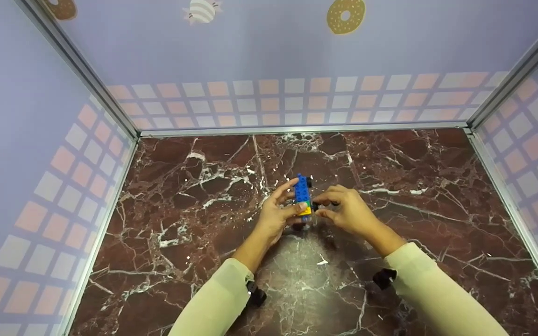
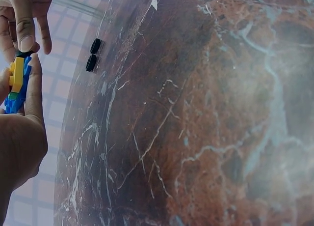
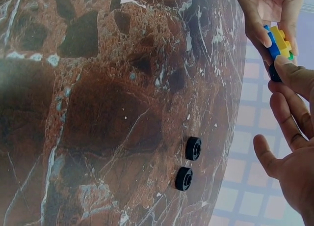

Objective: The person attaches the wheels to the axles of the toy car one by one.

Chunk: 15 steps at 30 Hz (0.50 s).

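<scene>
My left hand (image 1: 273, 218) grips a toy car built of bricks, with a long studded blue base (image 1: 301, 190). A yellow brick (image 3: 280, 41) and a bit of green brick (image 1: 308, 204) sit on the base near its closer end, where the left thumb presses. At the car's right side, my right hand (image 1: 354, 212) pinches a black wheel (image 3: 275, 73) between thumb and fingertips, up against the blue base. Whether that wheel is fixed on cannot be told. Another black wheel (image 1: 309, 182) shows beside the far end of the base.
Two loose black wheels (image 3: 193, 148) stand side by side on the dark red marbled tabletop (image 1: 194, 205). Purple walls (image 1: 278, 51) with printed squares enclose the table at the back and both sides. Small black devices (image 1: 385, 278) are worn on the sleeves.
</scene>
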Motion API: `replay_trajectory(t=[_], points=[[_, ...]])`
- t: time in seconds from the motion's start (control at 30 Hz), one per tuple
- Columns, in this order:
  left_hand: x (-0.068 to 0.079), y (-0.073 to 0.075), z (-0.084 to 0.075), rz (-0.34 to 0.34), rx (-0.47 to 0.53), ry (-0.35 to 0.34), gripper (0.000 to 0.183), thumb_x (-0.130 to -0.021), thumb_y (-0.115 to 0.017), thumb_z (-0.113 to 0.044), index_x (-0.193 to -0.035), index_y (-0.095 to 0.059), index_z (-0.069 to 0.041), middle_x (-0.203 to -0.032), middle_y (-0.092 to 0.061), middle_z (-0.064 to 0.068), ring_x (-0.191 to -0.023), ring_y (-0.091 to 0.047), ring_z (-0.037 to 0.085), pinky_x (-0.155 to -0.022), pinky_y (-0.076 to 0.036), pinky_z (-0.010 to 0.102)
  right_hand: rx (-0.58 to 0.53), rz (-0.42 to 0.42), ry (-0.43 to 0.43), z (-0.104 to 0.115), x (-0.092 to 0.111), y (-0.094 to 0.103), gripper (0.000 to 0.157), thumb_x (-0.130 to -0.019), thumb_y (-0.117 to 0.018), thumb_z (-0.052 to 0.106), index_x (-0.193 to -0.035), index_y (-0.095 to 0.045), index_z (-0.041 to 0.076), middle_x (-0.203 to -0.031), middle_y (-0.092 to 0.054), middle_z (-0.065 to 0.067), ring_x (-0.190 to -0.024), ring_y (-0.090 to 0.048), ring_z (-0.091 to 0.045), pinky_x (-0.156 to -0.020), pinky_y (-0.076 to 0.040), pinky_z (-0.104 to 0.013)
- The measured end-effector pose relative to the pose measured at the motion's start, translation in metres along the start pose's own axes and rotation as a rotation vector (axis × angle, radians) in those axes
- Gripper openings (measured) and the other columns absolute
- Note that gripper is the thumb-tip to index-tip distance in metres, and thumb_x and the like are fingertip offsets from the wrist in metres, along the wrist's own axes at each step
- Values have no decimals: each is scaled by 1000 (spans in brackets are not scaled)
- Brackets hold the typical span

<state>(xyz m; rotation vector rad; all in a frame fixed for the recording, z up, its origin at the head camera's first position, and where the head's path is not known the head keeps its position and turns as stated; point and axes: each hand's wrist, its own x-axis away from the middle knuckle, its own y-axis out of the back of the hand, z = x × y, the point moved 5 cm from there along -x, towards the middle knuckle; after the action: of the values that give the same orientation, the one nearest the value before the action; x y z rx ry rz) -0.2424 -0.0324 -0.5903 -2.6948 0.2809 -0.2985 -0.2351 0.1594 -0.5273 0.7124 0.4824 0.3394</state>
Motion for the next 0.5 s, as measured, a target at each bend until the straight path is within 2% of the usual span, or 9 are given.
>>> replay_trajectory(t=[0.5], points=[[-1,0,2,-7,33,8,72,-98,-76,9,-163,-53,-12,-131,-63,14,-100,-77,28,-80,-74,44,-18,-30,-5,-1,-3,-1,26,-85,-94,5,-109,-85,2,-95,-78,-11,-88,-75,-29,-81,-69,-52]])
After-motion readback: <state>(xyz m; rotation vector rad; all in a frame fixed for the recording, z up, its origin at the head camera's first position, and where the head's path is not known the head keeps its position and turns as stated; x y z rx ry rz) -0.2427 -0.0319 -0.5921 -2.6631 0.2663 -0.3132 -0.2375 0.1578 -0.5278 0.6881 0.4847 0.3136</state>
